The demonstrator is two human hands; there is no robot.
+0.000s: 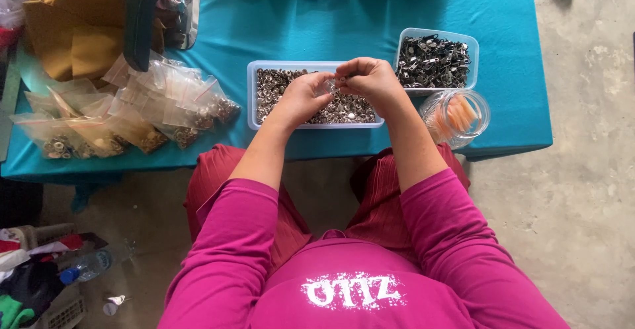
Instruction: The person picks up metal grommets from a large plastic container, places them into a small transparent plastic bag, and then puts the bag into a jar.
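My left hand [303, 96] and my right hand [370, 79] meet over a clear plastic tray [252, 96] full of small round metal pieces. Both hands pinch a small clear plastic bag [333, 84] between the fingertips; what lies inside it is too small to make out. The tray sits on a low table with a teal cloth [278, 18], just beyond my knees.
A second clear tray [436, 61] of dark metal clips stands at the right, with a clear round jar [456, 116] holding orange pieces in front of it. A heap of filled small plastic bags [126, 114] lies at the left, mustard fabric [66, 28] behind. Bare concrete floor surrounds the table.
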